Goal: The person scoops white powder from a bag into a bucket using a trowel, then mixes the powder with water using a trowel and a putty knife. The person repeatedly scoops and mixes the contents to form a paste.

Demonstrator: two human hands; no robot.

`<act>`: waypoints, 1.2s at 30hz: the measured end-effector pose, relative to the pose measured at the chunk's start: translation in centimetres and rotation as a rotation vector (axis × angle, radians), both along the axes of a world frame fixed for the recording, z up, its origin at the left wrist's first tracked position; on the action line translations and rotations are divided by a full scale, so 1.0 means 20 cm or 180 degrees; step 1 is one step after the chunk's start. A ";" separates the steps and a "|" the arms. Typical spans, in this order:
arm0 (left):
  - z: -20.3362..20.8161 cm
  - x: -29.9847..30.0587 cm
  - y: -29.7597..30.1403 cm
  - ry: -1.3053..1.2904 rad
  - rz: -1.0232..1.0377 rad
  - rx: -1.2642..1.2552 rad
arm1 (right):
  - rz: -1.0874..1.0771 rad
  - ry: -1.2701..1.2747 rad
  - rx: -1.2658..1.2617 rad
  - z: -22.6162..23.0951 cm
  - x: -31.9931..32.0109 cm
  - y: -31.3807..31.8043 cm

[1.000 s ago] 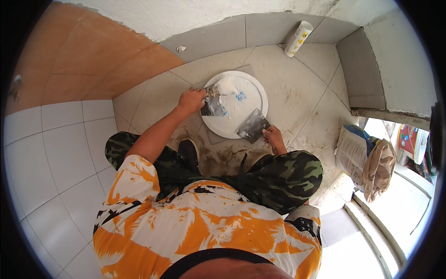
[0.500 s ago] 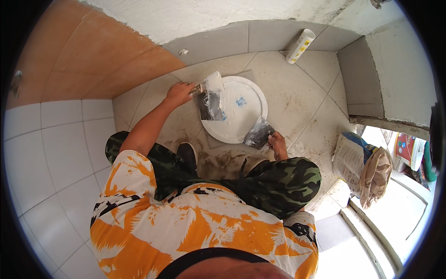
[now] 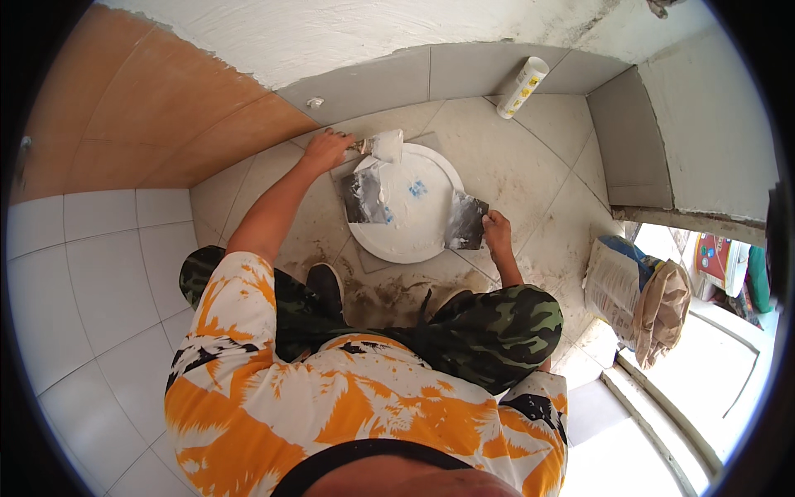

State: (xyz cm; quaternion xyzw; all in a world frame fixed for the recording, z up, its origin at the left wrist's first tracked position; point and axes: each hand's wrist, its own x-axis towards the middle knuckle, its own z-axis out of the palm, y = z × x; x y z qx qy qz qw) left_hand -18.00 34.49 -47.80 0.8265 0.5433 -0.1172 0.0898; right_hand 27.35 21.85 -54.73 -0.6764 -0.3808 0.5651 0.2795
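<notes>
While the person squats on the dusty tiled floor (image 3: 530,157), the left hand (image 3: 325,151) is closed round the handle of a putty knife (image 3: 383,147), its blade lying at the upper rim of a round white lid (image 3: 414,217). Right hand (image 3: 497,232): fingers gripped on a flat grey trowel (image 3: 465,222), resting at the lid's right edge. Second grey blade (image 3: 366,197): lying on the lid's left side. Tube (image 3: 522,86): leaning against the grey wall. Sack (image 3: 617,286): well apart, right.

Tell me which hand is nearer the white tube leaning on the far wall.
Left. The left hand is near the wall, far left of the tube; the right hand sits lower, farther away.
</notes>
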 end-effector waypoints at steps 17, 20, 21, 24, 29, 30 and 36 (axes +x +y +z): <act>-0.13 0.04 0.13 0.0295 0.0035 -0.0195 | 0.0353 -0.0377 0.0653 -0.14 0.02 -0.08; -0.12 0.07 0.16 0.0218 -0.0114 0.0063 | 0.0332 -0.0621 0.0884 -0.18 0.06 -0.10; -0.14 0.07 0.17 0.0161 -0.0191 0.0319 | 0.0347 -0.0817 0.1081 -0.20 0.07 -0.10; -0.17 0.11 0.15 0.0100 -0.0243 0.0711 | -0.0058 -0.0220 0.0316 0.05 0.11 -0.14; -0.21 0.19 0.03 -0.0523 0.0561 0.0757 | -0.1879 0.0151 0.0540 0.39 0.49 -0.36; -0.09 0.34 -0.01 -0.0807 0.0713 0.0390 | -0.2548 -0.0030 0.0691 0.56 0.54 -0.47; 0.21 1.08 0.00 -0.2559 0.0016 -0.0436 | -0.5196 -0.1410 0.1849 0.88 1.04 -1.05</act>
